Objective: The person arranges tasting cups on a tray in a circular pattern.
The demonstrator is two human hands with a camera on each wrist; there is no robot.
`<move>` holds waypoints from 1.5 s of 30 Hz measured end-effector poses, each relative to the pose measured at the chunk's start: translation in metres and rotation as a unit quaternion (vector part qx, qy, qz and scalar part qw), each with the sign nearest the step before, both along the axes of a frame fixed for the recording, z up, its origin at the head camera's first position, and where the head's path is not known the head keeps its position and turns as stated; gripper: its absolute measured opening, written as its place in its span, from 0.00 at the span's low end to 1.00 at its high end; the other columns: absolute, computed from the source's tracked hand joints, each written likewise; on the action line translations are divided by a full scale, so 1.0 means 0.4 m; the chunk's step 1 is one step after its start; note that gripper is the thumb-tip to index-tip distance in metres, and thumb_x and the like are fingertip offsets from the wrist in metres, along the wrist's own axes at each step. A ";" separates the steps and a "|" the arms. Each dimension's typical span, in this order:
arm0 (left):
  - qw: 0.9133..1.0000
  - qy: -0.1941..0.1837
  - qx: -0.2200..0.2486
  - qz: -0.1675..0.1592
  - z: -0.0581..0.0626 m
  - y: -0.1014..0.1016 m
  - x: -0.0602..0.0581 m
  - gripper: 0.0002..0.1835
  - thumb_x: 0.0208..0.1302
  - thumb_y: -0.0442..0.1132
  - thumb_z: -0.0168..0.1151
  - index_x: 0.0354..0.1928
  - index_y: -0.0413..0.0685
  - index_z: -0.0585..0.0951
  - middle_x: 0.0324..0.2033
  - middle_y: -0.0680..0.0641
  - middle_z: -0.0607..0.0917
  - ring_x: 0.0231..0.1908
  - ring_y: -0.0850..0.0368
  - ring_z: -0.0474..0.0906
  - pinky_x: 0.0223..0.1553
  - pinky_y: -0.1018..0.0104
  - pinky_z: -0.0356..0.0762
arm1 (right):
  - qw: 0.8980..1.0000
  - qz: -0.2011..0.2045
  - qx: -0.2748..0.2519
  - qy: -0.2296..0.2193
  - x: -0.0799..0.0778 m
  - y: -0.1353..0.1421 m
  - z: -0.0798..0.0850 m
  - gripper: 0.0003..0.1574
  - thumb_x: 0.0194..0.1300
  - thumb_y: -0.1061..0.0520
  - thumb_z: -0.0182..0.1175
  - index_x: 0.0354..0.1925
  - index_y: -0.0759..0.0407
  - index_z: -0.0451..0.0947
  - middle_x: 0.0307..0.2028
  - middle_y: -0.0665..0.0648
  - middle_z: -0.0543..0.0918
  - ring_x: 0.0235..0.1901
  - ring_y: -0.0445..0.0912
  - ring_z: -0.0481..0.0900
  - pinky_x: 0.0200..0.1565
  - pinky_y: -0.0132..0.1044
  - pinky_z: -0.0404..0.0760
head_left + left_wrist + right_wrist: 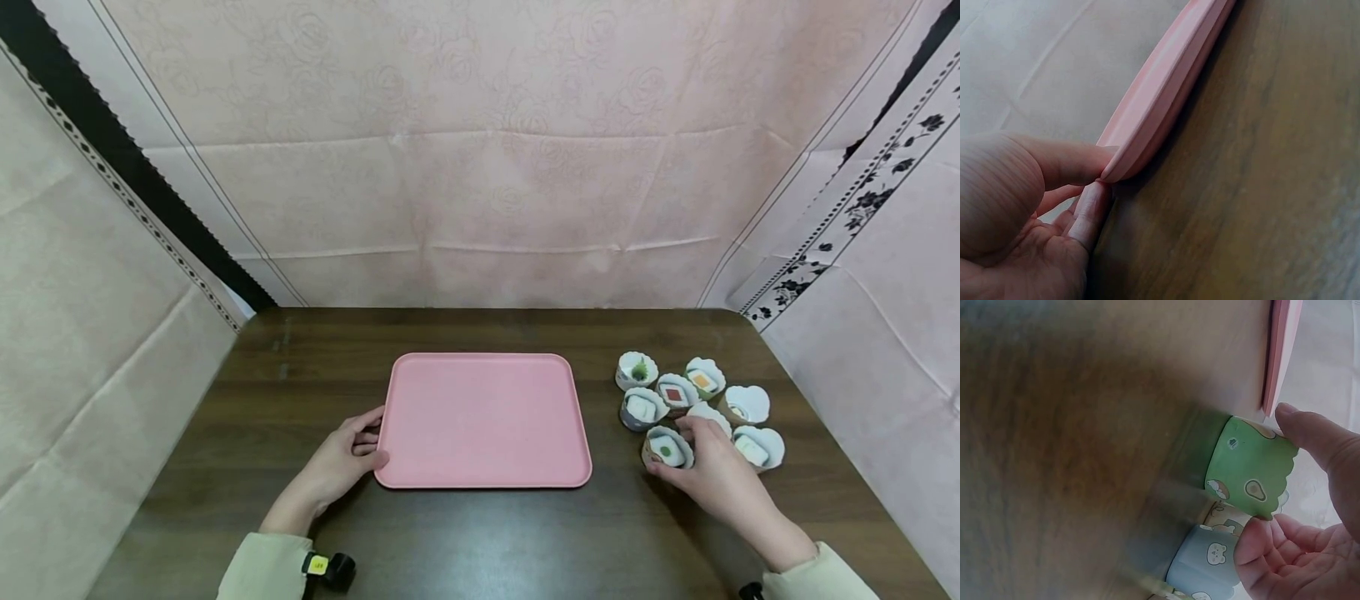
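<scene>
Several scalloped cups, round-cornered tray

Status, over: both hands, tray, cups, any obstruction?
Left hand pinches pink, rounded-corner rectangular tray at its left edge. Right hand grips green printed, scalloped-rim paper cup. Other scalloped cups crowd close; none between that cup and the tray.

Place: a screened-off nook; home or studio, I can't tell
Table: brown wood grain before me
Cloths: pale, creased, partly flowered, around three sides
</scene>
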State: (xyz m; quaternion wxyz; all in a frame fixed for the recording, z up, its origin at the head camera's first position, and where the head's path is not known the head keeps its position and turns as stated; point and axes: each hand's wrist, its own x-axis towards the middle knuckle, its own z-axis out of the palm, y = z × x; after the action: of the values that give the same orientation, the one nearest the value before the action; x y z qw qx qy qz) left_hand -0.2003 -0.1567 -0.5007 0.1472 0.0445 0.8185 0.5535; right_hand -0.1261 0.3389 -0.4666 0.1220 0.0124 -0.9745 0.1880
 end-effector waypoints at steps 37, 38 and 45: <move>1.000 -0.007 0.015 0.000 0.018 0.003 0.006 0.36 0.52 0.28 0.62 0.64 0.50 0.63 0.55 0.43 0.64 0.48 0.48 0.67 0.43 0.63 0.73 | 0.996 0.020 -0.025 -0.085 0.003 -0.014 -0.022 0.31 0.38 0.47 0.71 0.38 0.57 0.68 0.31 0.52 0.75 0.30 0.43 0.73 0.31 0.39 0.71; 1.000 -0.005 0.015 0.000 0.014 0.001 0.005 0.35 0.52 0.28 0.62 0.64 0.51 0.63 0.55 0.44 0.64 0.48 0.49 0.68 0.43 0.64 0.73 | 0.996 0.018 -0.024 -0.086 0.004 -0.014 -0.022 0.31 0.39 0.47 0.71 0.38 0.57 0.68 0.31 0.52 0.75 0.30 0.43 0.73 0.31 0.39 0.71; 1.000 0.009 0.013 -0.001 -0.020 -0.008 -0.003 0.35 0.52 0.30 0.63 0.63 0.55 0.64 0.55 0.46 0.65 0.47 0.50 0.68 0.43 0.64 0.73 | 0.996 0.019 -0.024 -0.082 0.009 -0.022 -0.016 0.30 0.40 0.48 0.71 0.39 0.56 0.68 0.31 0.51 0.75 0.30 0.43 0.72 0.31 0.39 0.71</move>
State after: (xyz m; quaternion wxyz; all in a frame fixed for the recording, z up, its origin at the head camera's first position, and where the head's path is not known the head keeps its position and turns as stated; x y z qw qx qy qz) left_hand -0.2014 -0.1601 -0.5085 0.1403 0.0522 0.8124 0.5636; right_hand -0.1225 0.3299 -0.4732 0.0386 0.0125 -0.9761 0.2137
